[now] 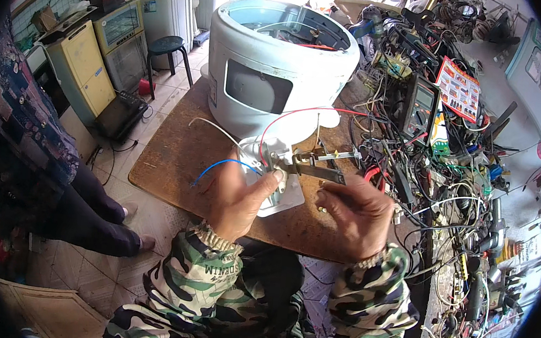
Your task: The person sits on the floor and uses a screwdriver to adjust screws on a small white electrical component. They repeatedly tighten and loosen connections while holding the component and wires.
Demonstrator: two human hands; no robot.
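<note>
My left hand (239, 198) is closed on a white plastic housing (288, 200), its thumb pressing on the metal part inside. A blue wire (219, 162), a white wire (217, 127) and a red wire (268, 124) come out of that housing. With thumb and fingers bent, my right hand (358, 215) grips the end of a dark, flat metal strip (319, 172), whose other end reaches the housing. Just beyond the strip lies a slim metal piece with brass-coloured bits (329, 155). I cannot make out exactly what kind the strip is.
A pale round appliance shell (280, 66) stands on the brown wooden table (171, 153). Tangled cables, tools and a multimeter (421, 108) crowd the right side. Another person (24, 126) stands at the left, near a black stool (167, 45) and a yellow cabinet (84, 69).
</note>
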